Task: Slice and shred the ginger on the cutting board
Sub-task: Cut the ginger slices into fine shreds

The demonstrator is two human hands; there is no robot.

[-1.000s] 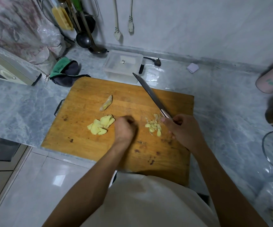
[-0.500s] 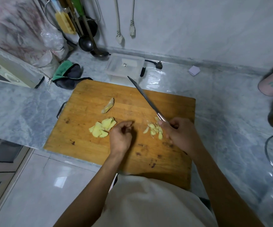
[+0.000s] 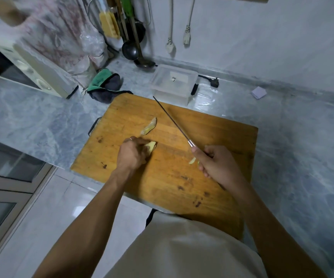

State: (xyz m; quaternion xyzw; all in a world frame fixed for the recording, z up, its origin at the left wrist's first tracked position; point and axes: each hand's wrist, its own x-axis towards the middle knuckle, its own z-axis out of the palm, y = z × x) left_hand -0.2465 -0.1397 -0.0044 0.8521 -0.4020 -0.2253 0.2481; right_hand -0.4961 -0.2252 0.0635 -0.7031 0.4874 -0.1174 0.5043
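Note:
A wooden cutting board [image 3: 174, 177] lies on the marble counter. My left hand [image 3: 132, 153] covers the pile of yellow ginger slices [image 3: 151, 146] near the board's middle, fingers curled over them; only an edge of the slices shows. A single ginger end piece [image 3: 149, 127] lies just beyond that hand. My right hand [image 3: 214, 163] grips the handle of a long knife [image 3: 172, 121], its blade raised and pointing to the far left. A few shredded ginger bits [image 3: 193, 160] peek out beside my right hand; the others are hidden under it.
A clear lidded plastic box [image 3: 174, 81] stands just past the board's far edge. A green and grey cloth [image 3: 104, 85] lies at the far left corner. Ladles [image 3: 134, 51] hang against the wall. A white appliance [image 3: 32, 73] sits at left. The counter edge runs below the board.
My left hand moved left from the board's middle onto the pile of ginger slices and now covers it. The right hand with the knife shifted over the shredded bits.

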